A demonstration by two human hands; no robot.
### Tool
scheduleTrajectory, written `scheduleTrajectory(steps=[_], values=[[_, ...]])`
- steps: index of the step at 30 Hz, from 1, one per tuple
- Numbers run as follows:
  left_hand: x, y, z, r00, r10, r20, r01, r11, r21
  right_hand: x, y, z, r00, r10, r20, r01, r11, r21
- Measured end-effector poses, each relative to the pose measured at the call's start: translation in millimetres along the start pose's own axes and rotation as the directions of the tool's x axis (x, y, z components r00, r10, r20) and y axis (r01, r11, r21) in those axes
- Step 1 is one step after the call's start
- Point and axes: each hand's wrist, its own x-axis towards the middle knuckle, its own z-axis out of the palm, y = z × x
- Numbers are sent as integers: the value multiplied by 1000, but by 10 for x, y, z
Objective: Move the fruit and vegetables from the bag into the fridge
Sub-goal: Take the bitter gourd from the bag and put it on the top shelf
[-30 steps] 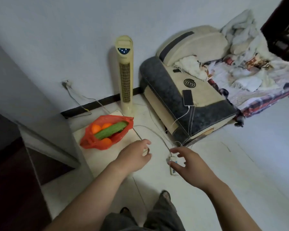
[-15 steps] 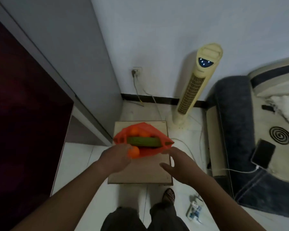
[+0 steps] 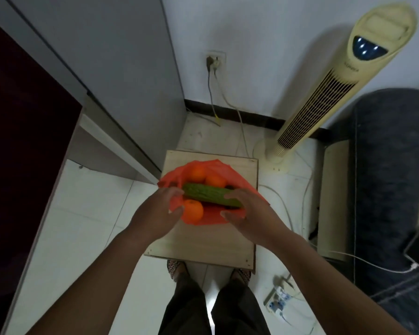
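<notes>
No text could be read anywhere. The fan carried a short dark word just below its blue panel, too small and blurred to make out. The panel showed only three pale lit dots, not digits. Nothing else around the fan bore any legible mark, label or number.

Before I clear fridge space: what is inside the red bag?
In the red bag lie one cucumber and three oranges. The left hand and right hand cover both sides, so anything beneath cannot be seen.
</notes>
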Motion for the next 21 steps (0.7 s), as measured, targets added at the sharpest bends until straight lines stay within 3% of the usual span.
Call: scheduleTrajectory(steps=[5,9,14,21], values=[[101,-246,217,981,9,-192,-23,997,-74,210,234,403,999,39,10,-39,998,45],[156,-506,344,960,-65,-273,36,993,-108,322,300,754,998,60,-13,-58,996,68],[343,-742,522,977,-171,-129,136,960,-243,455,322,1046,997,67,-37,-62,991,116],[375,-828,567,979,-200,-31,182,937,-299,628,418,1342,996,87,-30,-87,996,-12]])
